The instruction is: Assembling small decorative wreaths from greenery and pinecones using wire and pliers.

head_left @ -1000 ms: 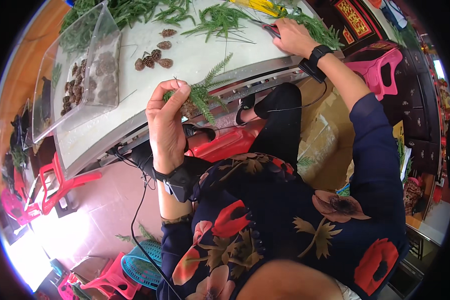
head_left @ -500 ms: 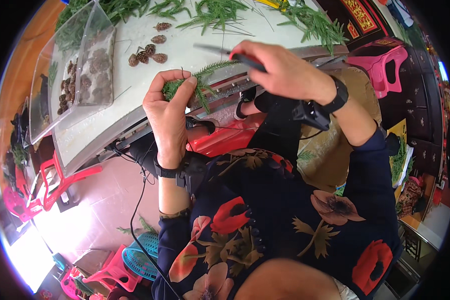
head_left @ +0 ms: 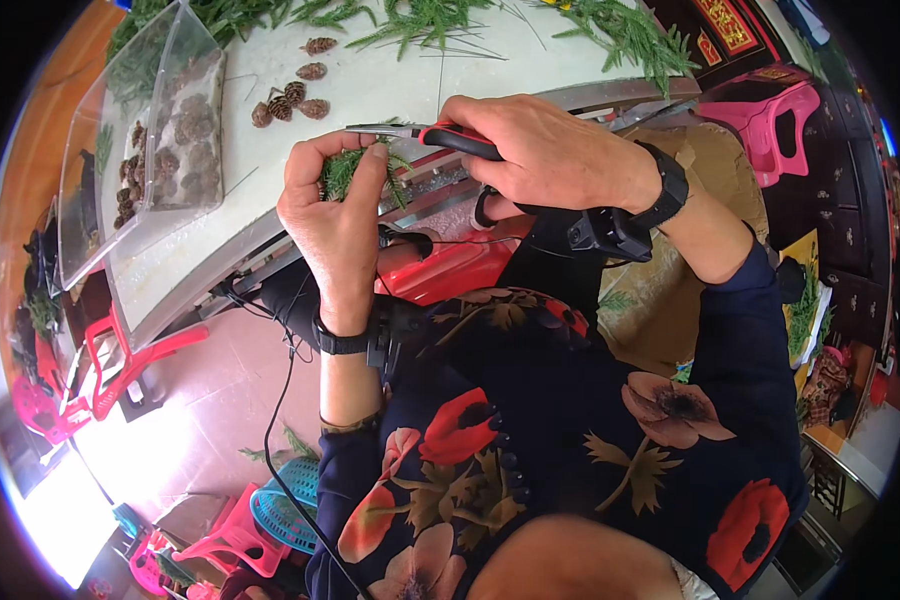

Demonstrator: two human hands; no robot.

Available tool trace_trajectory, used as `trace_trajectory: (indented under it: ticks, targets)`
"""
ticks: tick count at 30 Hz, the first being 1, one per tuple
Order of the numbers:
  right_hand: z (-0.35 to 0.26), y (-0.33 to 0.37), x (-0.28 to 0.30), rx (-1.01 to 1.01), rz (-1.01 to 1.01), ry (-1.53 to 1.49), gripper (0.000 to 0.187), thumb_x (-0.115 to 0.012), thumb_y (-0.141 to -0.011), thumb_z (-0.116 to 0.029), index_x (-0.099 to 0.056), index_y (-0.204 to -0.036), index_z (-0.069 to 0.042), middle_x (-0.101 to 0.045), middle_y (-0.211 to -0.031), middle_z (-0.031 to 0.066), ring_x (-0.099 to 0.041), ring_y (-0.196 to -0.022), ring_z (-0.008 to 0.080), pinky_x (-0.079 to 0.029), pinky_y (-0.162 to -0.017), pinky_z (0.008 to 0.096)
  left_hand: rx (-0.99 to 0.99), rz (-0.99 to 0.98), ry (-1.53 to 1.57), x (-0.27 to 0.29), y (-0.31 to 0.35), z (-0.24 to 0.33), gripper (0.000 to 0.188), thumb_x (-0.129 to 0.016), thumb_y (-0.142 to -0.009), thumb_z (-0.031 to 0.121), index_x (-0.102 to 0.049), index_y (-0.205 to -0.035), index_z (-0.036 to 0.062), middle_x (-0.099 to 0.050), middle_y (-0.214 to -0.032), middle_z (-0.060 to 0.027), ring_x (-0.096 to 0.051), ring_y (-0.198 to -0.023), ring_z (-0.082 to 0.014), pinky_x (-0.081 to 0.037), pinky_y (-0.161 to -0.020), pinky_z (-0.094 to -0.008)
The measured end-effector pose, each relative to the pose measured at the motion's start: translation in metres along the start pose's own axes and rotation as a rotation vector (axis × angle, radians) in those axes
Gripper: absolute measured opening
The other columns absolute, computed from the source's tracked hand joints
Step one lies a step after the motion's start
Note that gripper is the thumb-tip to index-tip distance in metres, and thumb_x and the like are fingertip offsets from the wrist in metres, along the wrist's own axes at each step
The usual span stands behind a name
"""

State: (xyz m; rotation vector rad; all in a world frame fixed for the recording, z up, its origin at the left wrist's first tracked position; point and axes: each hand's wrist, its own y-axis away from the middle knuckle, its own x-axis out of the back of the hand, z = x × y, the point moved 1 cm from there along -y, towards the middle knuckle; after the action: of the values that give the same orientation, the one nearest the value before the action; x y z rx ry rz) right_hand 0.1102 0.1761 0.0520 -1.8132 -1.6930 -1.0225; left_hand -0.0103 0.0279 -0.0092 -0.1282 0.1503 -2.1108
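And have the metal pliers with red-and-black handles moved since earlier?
Yes: the pliers have come left and lower in view, judged against the small oval brown pine cones on the white tabletop.

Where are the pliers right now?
In the head view, the pliers are in the right hand, their jaws by the green sprig in the left hand.

Over on the left, white light (head_left: 67,520) blazes at the lower corner, washing out part of the pink tiled floor (head_left: 240,375). A red plastic chair (head_left: 163,348) stands near the glare, a pink plastic stool (head_left: 234,522) below it. Up top stretches a white-topped table (head_left: 175,270) with a metal edge. Across to the right, another pink plastic seat (head_left: 767,115) sits beside dark wooden cabinetry (head_left: 835,215), a red-and-gold ornamental panel (head_left: 736,27) above.
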Motion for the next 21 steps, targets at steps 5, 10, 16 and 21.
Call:
trace_trajectory:
  ticks: [5, 10, 16, 21]
  targets:
    - [0.000, 0.000, 0.000, -0.157, -0.104, -0.229, 0.025, -0.054, -0.086, -0.010, -0.050, -0.107, 0.003, -0.062, -0.082, 0.0184, -0.064, -0.066, 0.0286, -0.047, -0.065, 0.0371, -0.004, 0.006, -0.021, 0.001, 0.000, -0.002, 0.010, -0.070, -0.076, 0.001, -0.064, -0.084, 0.0015, -0.058, -0.077, 0.0002, -0.052, -0.067, -0.0065, -0.042, -0.060, -0.0218]
    - [0.010, -0.003, -0.003, -0.079, -0.071, -0.206, 0.023, -0.054, -0.089, -0.014, -0.053, -0.105, 0.003, -0.063, -0.082, 0.0160, -0.063, -0.067, 0.0253, -0.047, -0.067, 0.0359, -0.142, 0.030, -0.119, 0.001, -0.001, -0.007, 0.010, -0.070, -0.076, 0.002, -0.065, -0.085, 0.0024, -0.058, -0.076, 0.0003, -0.052, -0.067, -0.0066, -0.042, -0.062, -0.0217]
    - [0.009, -0.004, -0.002, -0.092, -0.046, -0.155, 0.023, -0.052, -0.091, -0.017, -0.054, -0.103, 0.003, -0.062, -0.085, 0.0171, -0.060, -0.075, 0.0289, -0.045, -0.071, 0.0376, 0.016, -0.024, 0.063, -0.003, 0.001, -0.003, 0.010, -0.068, -0.082, 0.005, -0.066, -0.091, 0.0018, -0.060, -0.078, -0.0001, -0.053, -0.069, -0.0053, -0.041, -0.064, -0.0193]
    - [0.014, -0.006, 0.001, -0.106, -0.055, -0.170, 0.024, -0.054, -0.091, -0.019, -0.054, -0.103, 0.002, -0.061, -0.087, 0.0203, -0.056, -0.080, 0.0353, -0.044, -0.073, 0.0389, 0.187, -0.033, 0.333, -0.012, -0.003, 0.005, 0.011, -0.067, -0.085, 0.006, -0.064, -0.094, -0.0005, -0.063, -0.082, -0.0016, -0.055, -0.069, -0.0049, -0.043, -0.063, -0.0178]
